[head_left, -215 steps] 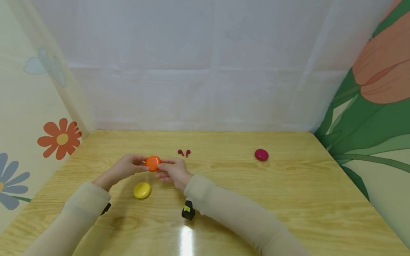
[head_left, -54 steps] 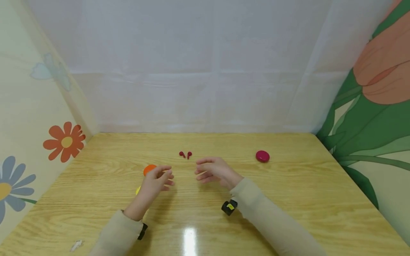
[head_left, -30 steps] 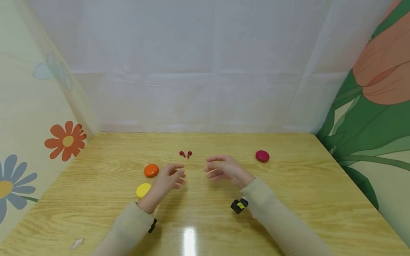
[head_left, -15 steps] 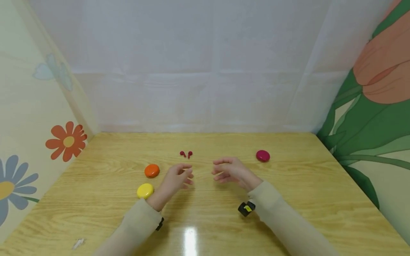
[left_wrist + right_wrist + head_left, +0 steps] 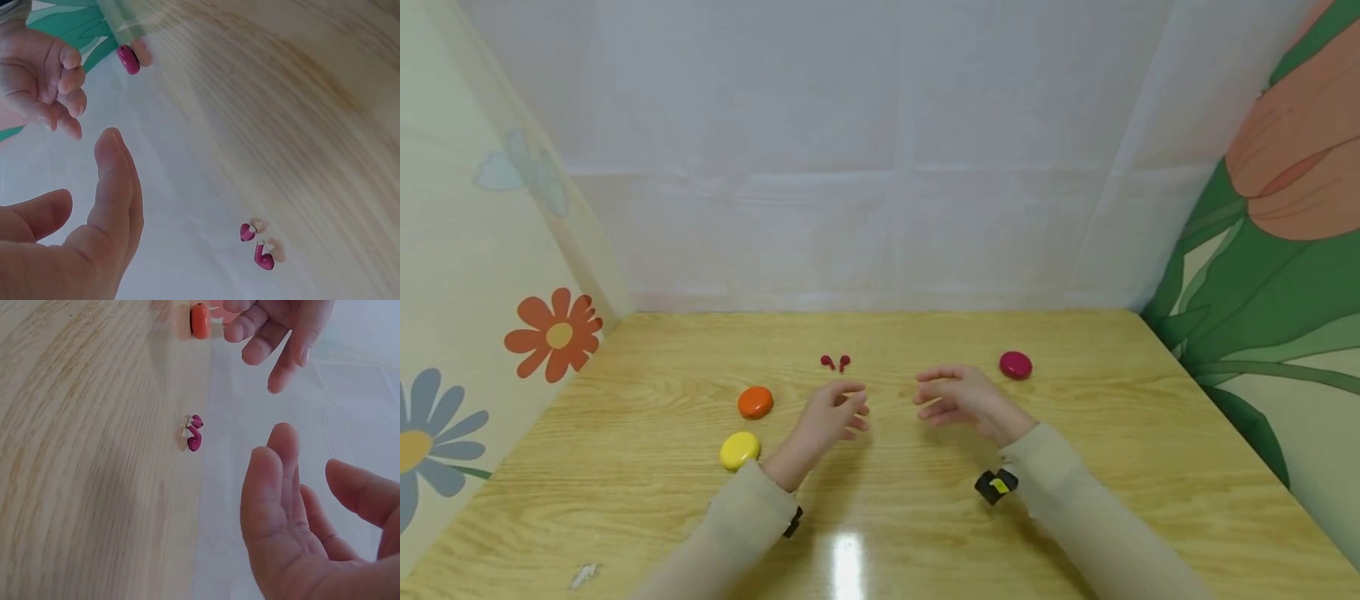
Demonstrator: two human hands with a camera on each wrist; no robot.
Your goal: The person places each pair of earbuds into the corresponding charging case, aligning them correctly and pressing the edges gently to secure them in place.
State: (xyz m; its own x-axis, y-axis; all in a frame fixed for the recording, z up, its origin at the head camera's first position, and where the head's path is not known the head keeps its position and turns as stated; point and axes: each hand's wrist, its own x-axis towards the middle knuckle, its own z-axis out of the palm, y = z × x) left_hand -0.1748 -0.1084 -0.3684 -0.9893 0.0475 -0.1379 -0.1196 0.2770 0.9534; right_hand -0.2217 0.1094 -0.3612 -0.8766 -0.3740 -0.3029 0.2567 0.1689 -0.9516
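Observation:
Both hands hover above the wooden table with nothing in them, palms roughly facing each other across a gap. My left hand (image 5: 823, 422) has loosely bent fingers and is to the right of the orange round case (image 5: 756, 402) and the yellow round case (image 5: 740, 451). My right hand (image 5: 973, 402), also relaxed, is left of and nearer than the magenta round case (image 5: 1016, 365). Two magenta earbuds (image 5: 836, 362) lie side by side beyond the left hand; in the right wrist view the earbuds (image 5: 195, 432) show on the table. All three cases rest on the tabletop, apart from the hands.
The wooden table (image 5: 895, 533) ends at a white cloth backdrop (image 5: 880, 167). Flower-printed panels (image 5: 553, 333) stand at both sides. A small whitish mark (image 5: 583, 575) shows near the front left.
Earlier both hands held the orange case; it now lies on the table behind the yellow one. Both hands have since drifted to the right, without holding anything.

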